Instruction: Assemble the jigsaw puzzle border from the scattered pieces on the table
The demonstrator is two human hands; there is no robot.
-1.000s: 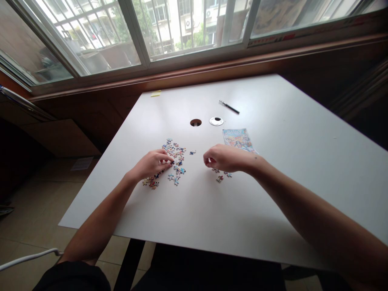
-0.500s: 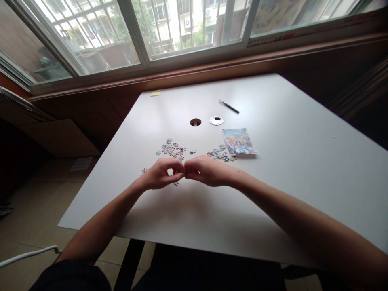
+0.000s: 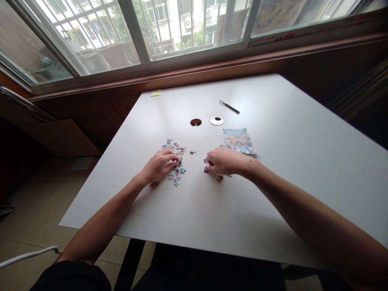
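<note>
Small, many-coloured jigsaw pieces (image 3: pixel 176 178) lie loose in a spread heap on the left of the white table (image 3: pixel 188 214). Over this heap is my left hand (image 3: pixel 159 165), thumb and forefinger pinched together among the pieces; whether a piece sits between the tips is hard to make out. My right hand (image 3: pixel 226 160) is closed in a pinch by the right-hand group of pieces (image 3: pixel 220 178), most of which it covers. At its fingertips shows the edge of a jigsaw piece (image 3: pixel 205 169). A lone dark-blue piece (image 3: pixel 192 152) lies between the two groups.
Behind my right hand is a colourful printed packet (image 3: pixel 238 139). Farther back are a round cable hole (image 3: pixel 195 122), its silver cover (image 3: pixel 216 121) and a black pen (image 3: pixel 229 106). A yellow sticker (image 3: pixel 155 93) marks the far left edge, below a barred window (image 3: pixel 188 28).
My hands were together at the fingertips and have come apart. The left moved left onto the heap of pieces, the right moved right to the other group.
</note>
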